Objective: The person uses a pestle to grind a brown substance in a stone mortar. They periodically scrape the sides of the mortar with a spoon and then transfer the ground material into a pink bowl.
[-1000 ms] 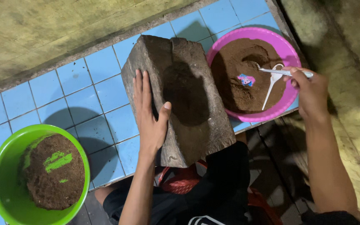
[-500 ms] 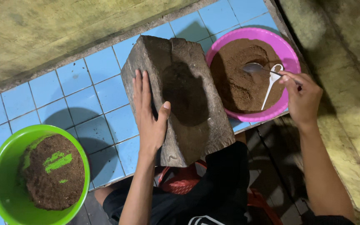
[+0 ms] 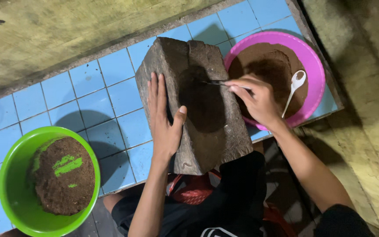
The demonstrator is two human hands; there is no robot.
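A dark wooden block (image 3: 235, 136) with a hollow in its top lies on a blue tiled ledge (image 3: 88, 96). My left hand (image 3: 163, 118) rests flat on the block's left side, thumb toward the hollow. My right hand (image 3: 255, 98) reaches over the block's right side. It pinches a thin dark utensil (image 3: 213, 82) whose tip points into the hollow. Behind that hand stands a pink bowl (image 3: 314, 66) of brown powder, with a white plastic spoon (image 3: 294, 85) lying in it.
A green bowl (image 3: 14, 153) holding a mound of brown powder (image 3: 62, 184) sits at the lower left of the ledge. A rough concrete wall (image 3: 66, 30) runs along the far side. The ledge ends just right of the pink bowl. My knees are below the block.
My right hand has left the white spoon in the pink bowl and moved left over the block with a thin utensil. My left hand has stayed on the block.
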